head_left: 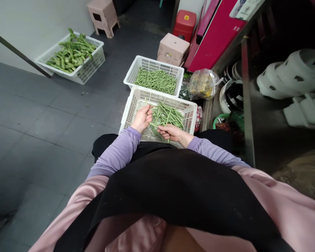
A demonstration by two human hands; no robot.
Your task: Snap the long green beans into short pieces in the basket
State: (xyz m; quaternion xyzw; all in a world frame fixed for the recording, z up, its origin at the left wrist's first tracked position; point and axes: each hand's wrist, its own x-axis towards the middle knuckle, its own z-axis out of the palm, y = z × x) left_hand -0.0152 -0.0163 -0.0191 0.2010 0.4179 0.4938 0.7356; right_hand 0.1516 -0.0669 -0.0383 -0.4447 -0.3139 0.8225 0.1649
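Note:
Over the near white basket my left hand is closed, its fingers curled round a green bean. My right hand pinches toward the other end of that bean, thumb and fingers pressed together. Beneath and beyond my hands lies a loose pile of long green beans in the basket's right part. A second white basket touches the far side of this one and holds many short green bean pieces.
A white basket of thick green stalks stands by the wall at left. Pale stools and a red stool are beyond the baskets. To the right are a clear plastic bag, a metal rack post and a green bowl.

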